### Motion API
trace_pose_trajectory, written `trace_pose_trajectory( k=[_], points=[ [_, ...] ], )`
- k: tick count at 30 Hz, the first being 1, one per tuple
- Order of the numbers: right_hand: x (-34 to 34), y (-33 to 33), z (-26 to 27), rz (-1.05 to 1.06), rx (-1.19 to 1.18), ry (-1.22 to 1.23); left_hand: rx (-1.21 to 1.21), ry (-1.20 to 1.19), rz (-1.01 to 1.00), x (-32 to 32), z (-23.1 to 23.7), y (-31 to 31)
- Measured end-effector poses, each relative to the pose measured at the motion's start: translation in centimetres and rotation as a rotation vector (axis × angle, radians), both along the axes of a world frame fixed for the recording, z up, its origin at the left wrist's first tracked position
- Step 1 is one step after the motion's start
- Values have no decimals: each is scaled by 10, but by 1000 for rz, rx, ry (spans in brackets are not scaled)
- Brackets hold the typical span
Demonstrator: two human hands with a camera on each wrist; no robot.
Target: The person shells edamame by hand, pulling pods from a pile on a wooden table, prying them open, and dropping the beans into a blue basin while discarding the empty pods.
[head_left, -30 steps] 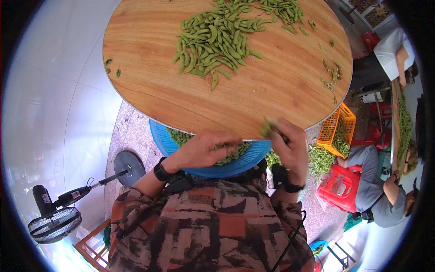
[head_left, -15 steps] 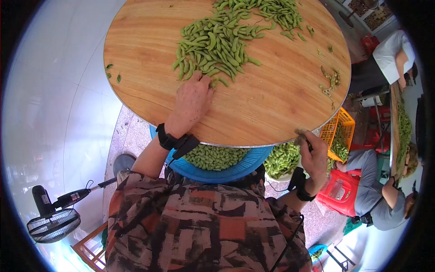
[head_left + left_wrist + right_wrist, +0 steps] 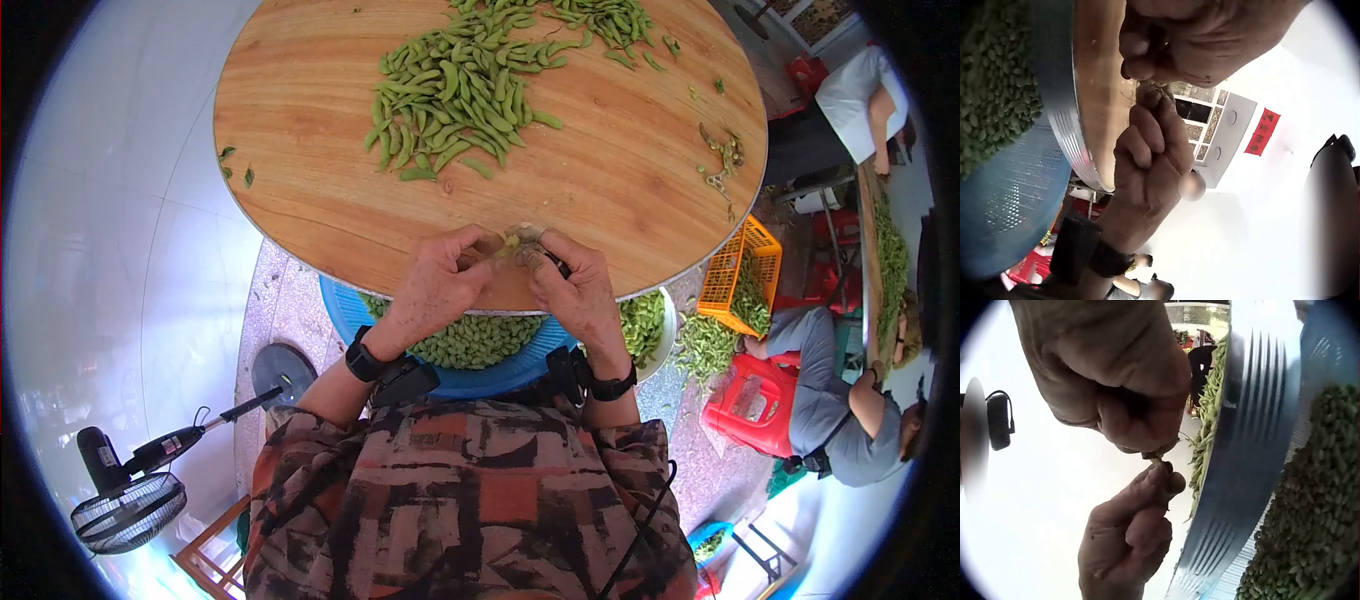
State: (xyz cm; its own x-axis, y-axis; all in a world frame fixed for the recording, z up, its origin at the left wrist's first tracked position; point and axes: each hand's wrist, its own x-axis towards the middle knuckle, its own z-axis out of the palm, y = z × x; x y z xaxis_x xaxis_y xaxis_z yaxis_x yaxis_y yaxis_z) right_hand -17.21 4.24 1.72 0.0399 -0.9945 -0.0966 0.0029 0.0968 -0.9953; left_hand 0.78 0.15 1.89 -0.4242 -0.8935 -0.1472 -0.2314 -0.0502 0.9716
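Close over the near edge of the round wooden table (image 3: 330,225), my two hands meet fingertip to fingertip. My left hand (image 3: 440,278) pinches one end of a small green bean pod (image 3: 511,242). The thumb and fingers of my right hand (image 3: 577,292) grip its other end, and the fingertips hide most of it. In the right wrist view a pale bit of the pod (image 3: 1159,460) shows between the two hands. Under the table edge sits a blue basket (image 3: 345,305) full of shelled green beans (image 3: 478,342). Farther up the table lies a heap of whole pods (image 3: 455,95).
Pod scraps (image 3: 722,155) lie at the table's right. Beyond its edge are a white container (image 3: 660,350) of green pods, a yellow crate (image 3: 740,270) and a red stool (image 3: 745,415) with a seated person (image 3: 840,420). A fan (image 3: 130,510) stands at left.
My left hand has come back from the pod heap to the near table edge with a pod. My right hand has moved left from beside the table to meet it.
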Motion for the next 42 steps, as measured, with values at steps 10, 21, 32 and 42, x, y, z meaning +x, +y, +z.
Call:
trace_pose_trajectory(
  k=[10, 21, 32, 42],
  points=[
    [-24, 0, -10, 255, 272, -627, 613, 633, -276, 10, -10, -5],
    [-4, 5, -2, -49, -149, 194, 82, 92, -78, -10, -13, 1],
    [32, 15, 4, -112, -681, 708, 706, 793, 18, 7, -14, -3],
    [35, 13, 0, -164, -152, 18, 593, 932, 104, -6, -24, 14]
  ],
)
